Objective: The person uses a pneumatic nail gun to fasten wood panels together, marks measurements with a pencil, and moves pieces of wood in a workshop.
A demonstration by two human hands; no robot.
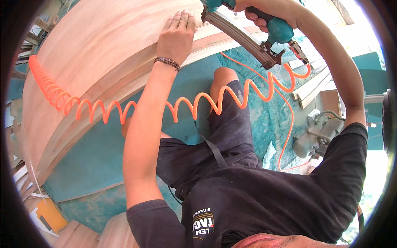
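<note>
My left hand lies flat, fingers stretched out and side by side, on a large curved wooden panel. A beaded bracelet circles that wrist. At the top, my right hand is wrapped round the black-and-teal handle of a pneumatic nail gun. The gun's long grey magazine slants down to the right; its nose is close to the panel, partly cut off by the picture's top edge. From the handle's fitting, a coiled orange air hose stretches left across my left forearm to the panel's far left side.
A grey air compressor stands at the right, with a thin orange hose running on the floor near it. Loose wooden strips lie beyond it. My bent legs rest on the teal floor. More wooden boards lie at lower left.
</note>
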